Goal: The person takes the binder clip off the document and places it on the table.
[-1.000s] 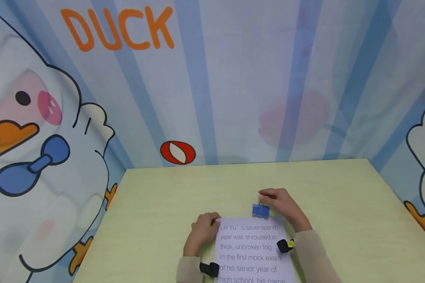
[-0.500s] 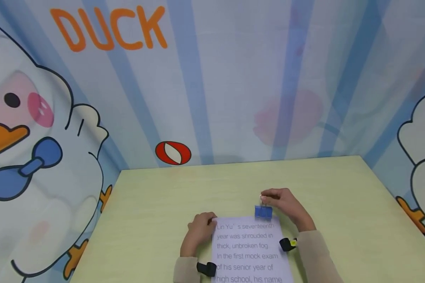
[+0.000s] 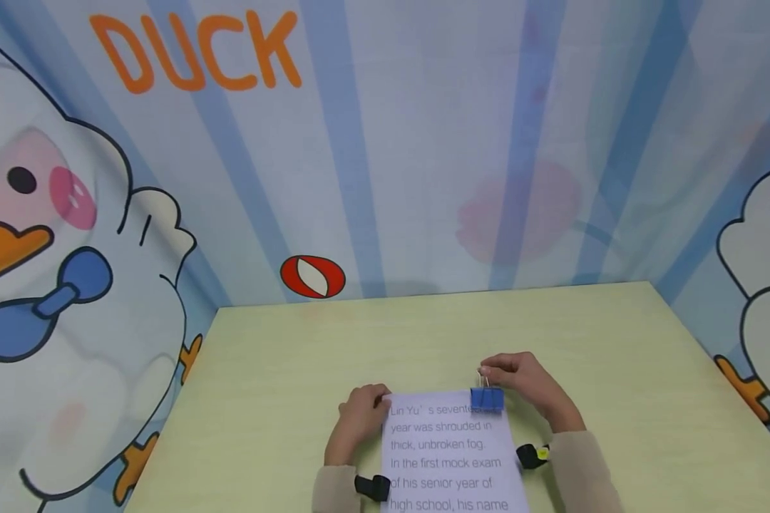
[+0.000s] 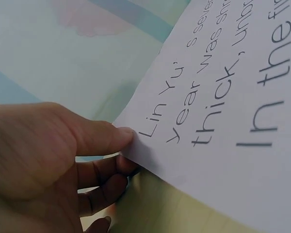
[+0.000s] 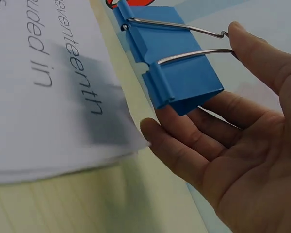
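A stack of white printed paper point(image 3: 445, 456) lies in front of me, its text facing up. My left hand point(image 3: 361, 420) pinches the upper left corner, thumb point(image 4: 106, 139) on top and fingers curled beneath. With thumb and fingers, my right hand point(image 3: 529, 385) holds a blue binder clip point(image 3: 487, 399) by its silver wire handles point(image 5: 189, 41). In the head view the clip overlaps the paper's upper right corner; in the right wrist view it hovers just off the top edge and a shadow falls on the sheet. One right fingertip is right at the corner.
The pale yellow-green table point(image 3: 282, 370) extends around the paper, its far edge meeting a blue striped backdrop point(image 3: 411, 142) with duck drawings. Each wrist wears a black camera strap point(image 3: 373, 487) over a beige sleeve point(image 3: 587, 474).
My right hand has brought the binder clip right and nearer to me, from above the paper's top edge to over its upper right corner. The left hand keeps its grip; the head view shifted slightly.
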`<action>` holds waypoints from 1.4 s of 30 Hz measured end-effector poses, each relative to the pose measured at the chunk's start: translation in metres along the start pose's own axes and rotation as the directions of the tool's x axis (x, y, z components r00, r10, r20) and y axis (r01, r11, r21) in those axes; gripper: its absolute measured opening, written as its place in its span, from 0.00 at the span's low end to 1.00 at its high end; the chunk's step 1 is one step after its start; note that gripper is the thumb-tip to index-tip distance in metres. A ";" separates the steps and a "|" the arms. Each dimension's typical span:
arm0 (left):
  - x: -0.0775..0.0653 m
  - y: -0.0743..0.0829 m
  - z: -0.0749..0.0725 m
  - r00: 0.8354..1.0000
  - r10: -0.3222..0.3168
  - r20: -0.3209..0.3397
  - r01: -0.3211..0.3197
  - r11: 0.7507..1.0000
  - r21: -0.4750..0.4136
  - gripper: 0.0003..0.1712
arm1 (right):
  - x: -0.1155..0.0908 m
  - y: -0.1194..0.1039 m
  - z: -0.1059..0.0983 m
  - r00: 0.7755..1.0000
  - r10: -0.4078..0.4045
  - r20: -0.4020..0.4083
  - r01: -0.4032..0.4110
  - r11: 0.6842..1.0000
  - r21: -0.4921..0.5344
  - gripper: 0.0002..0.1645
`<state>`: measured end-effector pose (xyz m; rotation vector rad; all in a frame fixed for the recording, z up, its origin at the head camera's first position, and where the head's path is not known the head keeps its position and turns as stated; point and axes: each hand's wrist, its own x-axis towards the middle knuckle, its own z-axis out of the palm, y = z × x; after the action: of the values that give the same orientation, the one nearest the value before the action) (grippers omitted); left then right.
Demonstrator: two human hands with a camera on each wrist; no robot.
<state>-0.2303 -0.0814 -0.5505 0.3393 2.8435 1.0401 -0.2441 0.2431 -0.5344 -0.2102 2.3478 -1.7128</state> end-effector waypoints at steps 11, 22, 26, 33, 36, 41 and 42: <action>0.001 0.003 -0.003 1.000 -0.009 -0.003 0.009 1.000 0.003 0.06 | -0.012 0.002 -0.026 0.998 -0.060 0.024 0.060 0.998 0.002 0.18; 0.003 0.005 -0.007 1.000 -0.023 0.001 0.023 1.000 0.004 0.06 | -0.022 0.002 -0.049 0.999 -0.026 -0.023 0.025 0.998 -0.058 0.19; 0.004 0.006 -0.007 1.000 -0.017 0.002 0.017 1.000 0.001 0.06 | -0.026 0.006 -0.056 0.999 -0.001 -0.044 -0.005 0.991 -0.130 0.19; 0.004 0.004 -0.003 1.000 -0.019 0.014 0.019 1.000 0.014 0.06 | -0.029 0.016 -0.062 0.999 0.052 -0.011 -0.053 0.984 -0.167 0.17; 0.003 0.004 -0.002 1.000 -0.020 0.011 0.020 1.000 0.011 0.07 | -0.030 0.019 -0.062 0.998 0.063 0.008 -0.061 0.986 -0.158 0.17; 0.002 0.003 -0.001 1.000 -0.029 0.001 0.029 1.000 0.000 0.07 | -0.032 0.020 -0.064 0.998 0.057 0.037 -0.051 0.988 -0.145 0.17; 0.002 0.003 0.000 0.999 -0.032 -0.001 0.032 0.999 -0.006 0.07 | -0.032 0.019 -0.064 0.998 0.054 0.040 -0.048 0.988 -0.145 0.17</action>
<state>-0.2322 -0.0787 -0.5484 0.2914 2.8367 1.0427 -0.2300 0.3157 -0.5311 -0.2076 2.4245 -1.5023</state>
